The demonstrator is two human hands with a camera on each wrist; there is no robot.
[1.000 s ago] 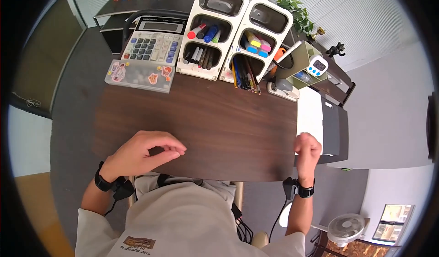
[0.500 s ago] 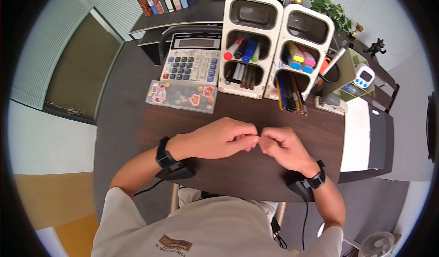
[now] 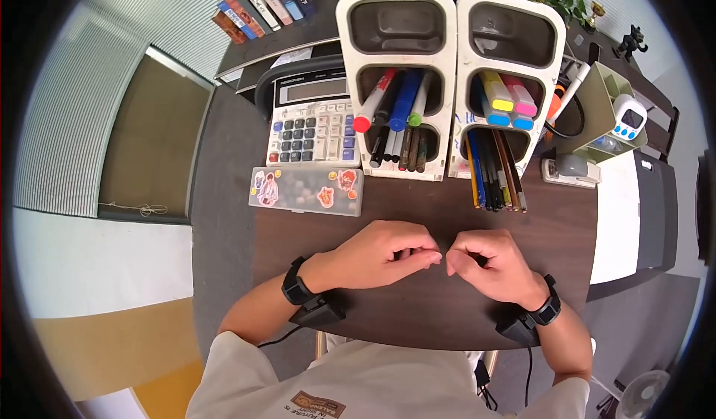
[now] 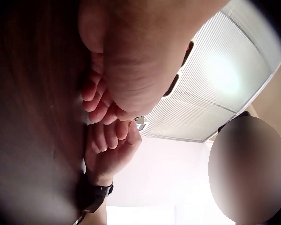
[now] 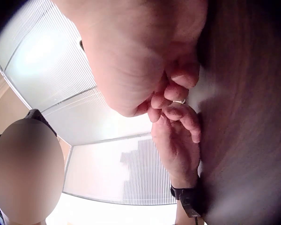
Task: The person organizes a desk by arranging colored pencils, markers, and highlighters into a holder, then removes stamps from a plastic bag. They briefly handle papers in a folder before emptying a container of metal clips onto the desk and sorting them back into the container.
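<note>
Both hands are low at the brown desk (image 3: 418, 311), fingertips facing each other with a small gap in the head view. My left hand (image 3: 377, 255) has loosely curled fingers and holds nothing. My right hand (image 3: 496, 264), bent inward at the wrist, is also loosely curled and empty. In the left wrist view, the left palm (image 4: 136, 65) fills the top, with the right hand (image 4: 110, 150) beyond it. The right wrist view has the right palm (image 5: 131, 56) above and the left hand (image 5: 178, 140) below. Whether the fingertips touch is unclear there.
Behind the hands stand a sticker-covered clear case (image 3: 306, 191), a calculator (image 3: 313, 132) and two white organizers (image 3: 396, 61) holding markers, highlighters (image 3: 496, 94) and pencils (image 3: 496, 169). To the right are a stapler (image 3: 570, 171), a green holder (image 3: 597, 105), a timer (image 3: 629, 117) and white paper (image 3: 619, 217).
Both hands were apart a second ago, the right near the desk's right side; they have come together at the middle. The head view has also shifted, and the organizers look larger.
</note>
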